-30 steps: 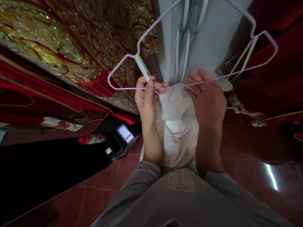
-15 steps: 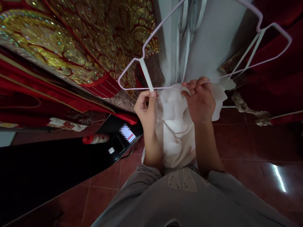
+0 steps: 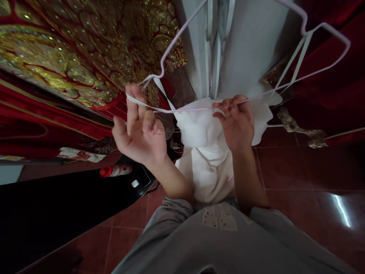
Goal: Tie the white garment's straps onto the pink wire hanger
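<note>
The left hand (image 3: 144,133) is palm up with its fingers parted; a white strap (image 3: 164,92) passes across the raised fingers and runs to the white garment (image 3: 199,125). The fingers of the right hand (image 3: 238,121) are curled closed on the lower bar of the lilac hanger (image 3: 185,25). The garment hangs below this bar, between the forearms. At the hanger's right end, thin straps (image 3: 301,58) loop over the notch. A red-capped bottle (image 3: 116,171) and a small white case (image 3: 135,183) lie on the black desk (image 3: 71,205), left of the forearms.
</note>
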Available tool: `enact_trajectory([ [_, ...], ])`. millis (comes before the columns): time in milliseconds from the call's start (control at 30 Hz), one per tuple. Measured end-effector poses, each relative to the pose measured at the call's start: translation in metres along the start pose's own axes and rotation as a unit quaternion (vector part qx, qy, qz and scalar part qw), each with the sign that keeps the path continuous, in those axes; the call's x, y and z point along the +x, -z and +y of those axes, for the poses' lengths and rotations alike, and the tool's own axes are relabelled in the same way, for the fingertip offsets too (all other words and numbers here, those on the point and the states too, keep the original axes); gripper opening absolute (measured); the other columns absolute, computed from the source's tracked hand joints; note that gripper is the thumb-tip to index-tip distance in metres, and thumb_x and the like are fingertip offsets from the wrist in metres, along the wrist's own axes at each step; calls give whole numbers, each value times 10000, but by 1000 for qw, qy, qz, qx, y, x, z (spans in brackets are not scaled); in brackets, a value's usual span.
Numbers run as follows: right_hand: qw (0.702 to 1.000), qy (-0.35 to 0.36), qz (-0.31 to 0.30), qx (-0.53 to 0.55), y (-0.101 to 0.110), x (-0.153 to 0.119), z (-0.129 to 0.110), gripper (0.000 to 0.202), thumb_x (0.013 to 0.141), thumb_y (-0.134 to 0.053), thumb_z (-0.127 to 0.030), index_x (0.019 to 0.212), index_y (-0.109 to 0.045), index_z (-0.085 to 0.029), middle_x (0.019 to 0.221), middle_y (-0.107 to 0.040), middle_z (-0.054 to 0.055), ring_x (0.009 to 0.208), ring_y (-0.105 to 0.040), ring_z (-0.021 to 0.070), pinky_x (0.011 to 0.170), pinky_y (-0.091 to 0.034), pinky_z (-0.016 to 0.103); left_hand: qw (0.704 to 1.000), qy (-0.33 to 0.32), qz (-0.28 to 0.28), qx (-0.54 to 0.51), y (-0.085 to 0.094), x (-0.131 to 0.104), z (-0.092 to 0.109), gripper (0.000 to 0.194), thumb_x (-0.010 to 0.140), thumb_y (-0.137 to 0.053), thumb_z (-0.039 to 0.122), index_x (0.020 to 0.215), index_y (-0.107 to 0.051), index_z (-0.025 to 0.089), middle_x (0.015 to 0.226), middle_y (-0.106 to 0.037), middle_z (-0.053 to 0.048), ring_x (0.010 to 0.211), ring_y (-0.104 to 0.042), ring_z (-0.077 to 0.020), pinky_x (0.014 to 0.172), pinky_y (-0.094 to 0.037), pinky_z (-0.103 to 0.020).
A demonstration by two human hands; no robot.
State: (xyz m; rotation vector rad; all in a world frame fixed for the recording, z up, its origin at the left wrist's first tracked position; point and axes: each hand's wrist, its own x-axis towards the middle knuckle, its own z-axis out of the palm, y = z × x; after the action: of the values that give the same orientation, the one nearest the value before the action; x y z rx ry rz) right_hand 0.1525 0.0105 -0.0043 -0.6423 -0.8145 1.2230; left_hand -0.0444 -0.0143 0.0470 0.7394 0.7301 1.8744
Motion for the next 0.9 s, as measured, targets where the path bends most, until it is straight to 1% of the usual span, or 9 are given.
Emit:
enact_trajectory([
  [167,1000,-2,-4,8,-3,-2,-3,242,828,-753,-413,895,-557,-289,879,-594,-11,1036,-699,194,820,-605,345,998,-2,38,-43,-15,-4,-6,597,1143,-193,518,1226,-723,253,1537,-621,-10,1046,-626,-231,855,-504,-375],
  [300,1000,-4,0,-9,-1,-2,-3,240,826,-745,-442,889,-559,-304,884,-596,-13,1031,-682,211,832,-607,374,1000,-10,-13,4,-28,1,4,737,1093,-134,680,1189,-737,265,1587,-582,17,1226,-604,-264,850,-538,-359],
  [367,1000,-7,-3,-6,0,-1,-2,259,815,-763,-453,890,-560,-312,888,-596,-5,1045,-675,233,866,-602,412,999,-40,-27,11,-25,2,8,711,1077,-173,718,1175,-741,302,1587,-586,61,1362,-548,-277,887,-556,-360],
  [467,1000,-7,-9,7,1,-2,-1,247,817,-775,-433,899,-573,-315,901,-598,0,1071,-665,243,900,-585,434,998,-64,14,-2,-9,5,10,670,1119,-159,622,1150,-737,285,1573,-608,60,1512,-447,-266,925,-569,-351],
  [567,1000,1,-14,11,1,-2,-1,215,831,-763,-426,902,-589,-321,906,-609,-1,1070,-662,229,896,-585,416,997,-34,60,33,13,9,1,694,1170,-69,405,1146,-744,246,1516,-652,42,1365,-610,-215,759,-568,-291],
  [667,1000,8,-18,18,-1,-2,1,192,844,-748,-416,910,-596,-318,897,-626,-7,1066,-673,215,869,-601,382,995,-10,51,80,23,7,-18,465,1158,-313,322,1094,-766,235,1387,-731,8,906,-741,-133,573,-493,-207],
  [733,1000,9,-16,21,-3,-2,3,197,830,-756,-397,901,-597,-306,884,-638,-17,1044,-691,202,821,-610,344,994,21,8,103,17,0,-32,244,1070,-600,391,1133,-770,229,1331,-761,-54,743,-711,-121,498,-455,-175],
  [767,1000,11,-11,21,-4,-2,5,201,820,-762,-390,896,-598,-304,875,-643,-22,1029,-699,196,799,-613,328,992,52,-31,107,11,-5,-39,269,1009,-711,433,1173,-764,227,1358,-751,-83,726,-710,-134,474,-447,-178],
  [900,1000,24,-6,17,-8,-2,5,178,812,-766,-357,889,-613,-311,853,-661,-42,991,-722,167,773,-625,288,994,56,-78,53,-16,-18,-56,275,1009,-718,470,1111,-738,215,1267,-782,-98,619,-669,-104,472,-457,-178],
])
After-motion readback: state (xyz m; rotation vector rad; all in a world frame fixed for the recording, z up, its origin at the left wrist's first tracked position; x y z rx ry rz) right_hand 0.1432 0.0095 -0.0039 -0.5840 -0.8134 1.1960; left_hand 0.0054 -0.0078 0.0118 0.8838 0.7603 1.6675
